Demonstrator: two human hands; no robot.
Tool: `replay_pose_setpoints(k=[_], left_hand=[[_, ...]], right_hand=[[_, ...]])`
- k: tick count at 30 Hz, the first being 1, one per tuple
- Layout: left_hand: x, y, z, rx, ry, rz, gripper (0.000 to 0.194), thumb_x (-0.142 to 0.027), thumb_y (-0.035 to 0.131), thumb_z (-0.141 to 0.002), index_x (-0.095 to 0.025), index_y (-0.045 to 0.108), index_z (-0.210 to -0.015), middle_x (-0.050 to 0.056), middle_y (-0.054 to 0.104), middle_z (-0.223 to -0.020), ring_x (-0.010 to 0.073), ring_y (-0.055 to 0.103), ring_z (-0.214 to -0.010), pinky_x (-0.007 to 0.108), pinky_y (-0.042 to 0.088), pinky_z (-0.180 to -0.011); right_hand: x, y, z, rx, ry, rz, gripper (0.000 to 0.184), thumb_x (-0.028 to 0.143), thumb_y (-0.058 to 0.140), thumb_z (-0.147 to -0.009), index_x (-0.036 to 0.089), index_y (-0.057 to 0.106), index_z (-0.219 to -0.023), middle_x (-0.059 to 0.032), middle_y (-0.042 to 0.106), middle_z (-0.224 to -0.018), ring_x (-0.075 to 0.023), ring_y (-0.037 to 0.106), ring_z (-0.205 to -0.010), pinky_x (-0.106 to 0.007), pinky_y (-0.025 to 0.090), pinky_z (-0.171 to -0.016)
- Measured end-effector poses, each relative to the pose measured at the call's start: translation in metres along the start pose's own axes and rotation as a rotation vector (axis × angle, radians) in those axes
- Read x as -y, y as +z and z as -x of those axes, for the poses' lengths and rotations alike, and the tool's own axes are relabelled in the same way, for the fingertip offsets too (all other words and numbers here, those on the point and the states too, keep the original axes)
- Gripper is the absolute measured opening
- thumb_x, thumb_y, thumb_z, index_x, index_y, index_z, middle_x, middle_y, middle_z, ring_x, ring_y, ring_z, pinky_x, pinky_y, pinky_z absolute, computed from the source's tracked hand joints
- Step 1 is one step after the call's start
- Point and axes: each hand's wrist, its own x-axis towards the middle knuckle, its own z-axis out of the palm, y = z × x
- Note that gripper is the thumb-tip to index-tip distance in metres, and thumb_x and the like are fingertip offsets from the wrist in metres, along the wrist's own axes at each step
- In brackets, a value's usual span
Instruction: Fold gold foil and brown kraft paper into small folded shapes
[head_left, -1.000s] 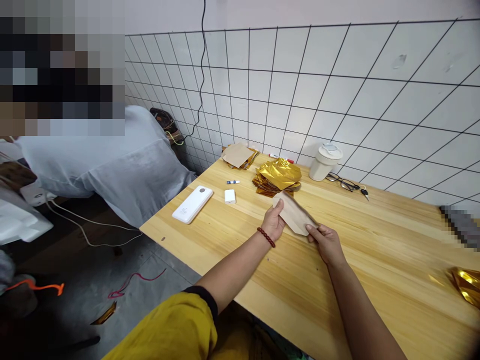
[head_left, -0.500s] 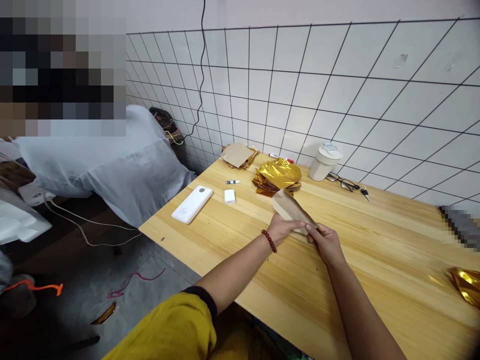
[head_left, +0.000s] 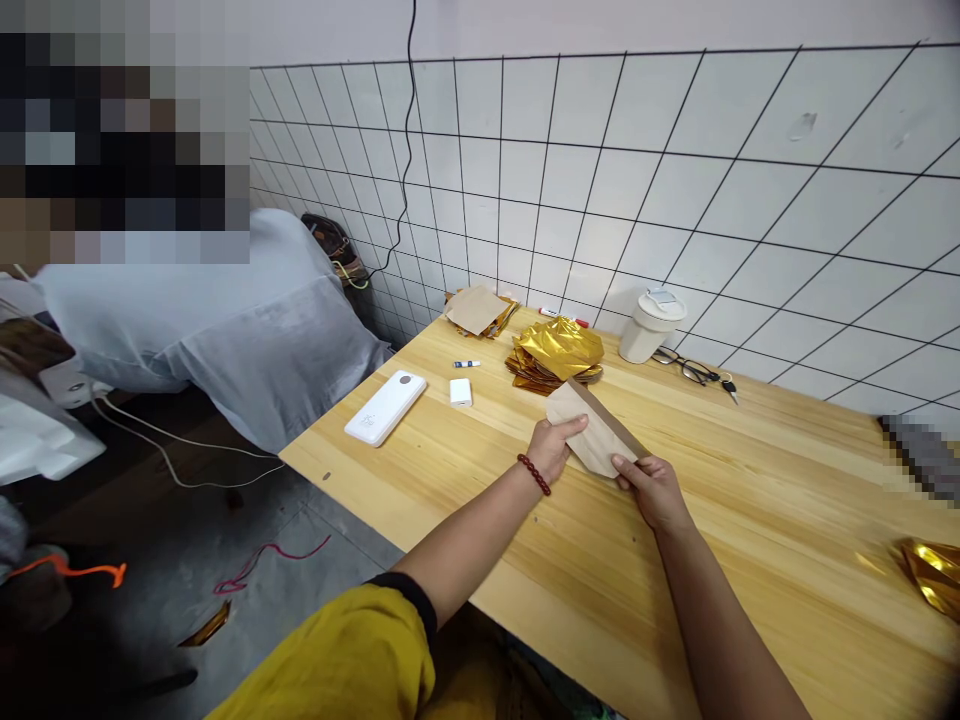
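the left hand [head_left: 551, 447] and right hand [head_left: 651, 488] both grip the brown paper [head_left: 592, 430] near the gold foil stack [head_left: 556, 352]

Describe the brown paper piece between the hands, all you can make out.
The brown paper piece looks matte and fairly stiff, plain light tan, with a darker strip along its far edge. It slants above the wooden table, just nearer than the gold foil stack. The left hand grips its near-left side, thumb on top; the right hand pinches its right end.
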Motion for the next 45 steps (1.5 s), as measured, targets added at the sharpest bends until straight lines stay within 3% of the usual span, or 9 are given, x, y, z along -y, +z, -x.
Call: replay_pose_setpoints(k=[11, 15, 20, 25, 28, 31, 33, 39, 45], left_hand=[[-0.014, -0.001, -0.012, -0.203, -0.154, 0.213, 0.008, -0.017, 0.065, -0.076, -0.011, 0.068, -0.082, 0.006, 0.07, -0.071, 0.0167, 0.067, -0.071, 0.033, 0.051, -0.09], [-0.018, 0.004, -0.011, -0.269, -0.161, 0.29, 0.013, -0.019, 0.058, -0.084, -0.013, 0.065, -0.075, 0.003, 0.066, -0.063, 0.014, 0.064, -0.062, 0.029, 0.052, -0.085], [-0.018, 0.009, -0.009, -0.297, -0.12, 0.332, 0.015, -0.021, 0.056, -0.087, -0.011, 0.067, -0.086, 0.007, 0.071, -0.077, 0.0157, 0.068, -0.073, 0.029, 0.053, -0.086], [-0.015, 0.006, -0.011, -0.296, -0.095, 0.326, 0.016, -0.023, 0.06, -0.086, -0.011, 0.068, -0.093, 0.009, 0.073, -0.091, 0.0172, 0.07, -0.086, 0.029, 0.052, -0.091], [-0.014, 0.003, -0.013, -0.283, -0.103, 0.319, 0.016, -0.025, 0.06, -0.086, -0.012, 0.068, -0.092, 0.009, 0.074, -0.09, 0.0172, 0.069, -0.088, 0.03, 0.052, -0.092], [-0.013, 0.0, -0.014, -0.264, -0.097, 0.307, 0.017, -0.027, 0.062, -0.085, -0.013, 0.067, -0.093, 0.009, 0.074, -0.092, 0.0181, 0.069, -0.091, 0.032, 0.052, -0.093], [-0.012, 0.0, -0.014, -0.251, -0.083, 0.294, 0.019, -0.027, 0.063, -0.084, -0.013, 0.067, -0.095, 0.009, 0.074, -0.096, 0.0187, 0.069, -0.094, 0.032, 0.052, -0.093], [-0.01, -0.002, -0.016, -0.211, -0.063, 0.285, 0.025, -0.034, 0.064, -0.085, -0.014, 0.068, -0.099, 0.01, 0.072, -0.107, 0.0201, 0.067, -0.104, 0.032, 0.051, -0.096], [-0.01, -0.006, -0.014, -0.084, -0.03, 0.274, 0.048, -0.057, 0.063, -0.081, -0.019, 0.067, -0.11, 0.009, 0.07, -0.117, 0.023, 0.063, -0.113, 0.039, 0.05, -0.1]], right_hand=[[-0.002, -0.002, 0.0, 0.057, -0.035, 0.013, 0.038, 0.05, 0.079, -0.066, 0.018, 0.059, -0.059, 0.0035, 0.047, -0.047, -0.0092, 0.038, -0.045, -0.024, 0.028, -0.047], [-0.006, -0.003, -0.002, -0.014, -0.073, 0.069, 0.041, 0.051, 0.077, -0.07, 0.02, 0.053, -0.058, 0.0032, 0.05, -0.048, -0.0104, 0.041, -0.048, -0.025, 0.032, -0.05], [0.002, 0.004, 0.0, -0.091, -0.124, 0.149, 0.044, 0.055, 0.069, -0.078, 0.02, 0.052, -0.057, 0.0023, 0.052, -0.049, -0.0105, 0.042, -0.049, -0.025, 0.034, -0.052], [0.006, 0.007, 0.0, -0.116, -0.117, 0.108, 0.041, 0.052, 0.071, -0.077, 0.019, 0.054, -0.059, 0.0017, 0.054, -0.048, -0.0096, 0.044, -0.047, -0.024, 0.037, -0.053], [0.003, 0.007, -0.002, -0.158, -0.11, 0.014, 0.037, 0.048, 0.077, -0.072, 0.019, 0.062, -0.089, 0.0048, 0.055, -0.05, -0.0102, 0.047, -0.045, -0.023, 0.038, -0.049], [0.001, 0.008, -0.002, -0.137, -0.15, -0.025, 0.069, 0.043, 0.079, -0.07, 0.024, 0.051, -0.13, 0.0066, 0.057, -0.063, -0.0109, 0.052, -0.05, -0.024, 0.043, -0.051], [0.0, 0.008, 0.0, -0.113, -0.185, -0.003, 0.079, 0.04, 0.078, -0.072, 0.028, 0.042, -0.141, 0.007, 0.054, -0.069, -0.0105, 0.054, -0.054, -0.024, 0.046, -0.052], [-0.003, 0.006, 0.002, -0.103, -0.187, 0.169, 0.049, 0.04, 0.069, -0.079, 0.019, 0.064, -0.123, 0.0042, 0.054, -0.055, -0.0126, 0.05, -0.051, -0.027, 0.043, -0.052], [-0.004, 0.004, 0.001, -0.106, -0.153, 0.213, 0.053, 0.044, 0.072, -0.075, 0.015, 0.067, -0.119, 0.0033, 0.058, -0.053, -0.0112, 0.046, -0.047, -0.025, 0.037, -0.048]])
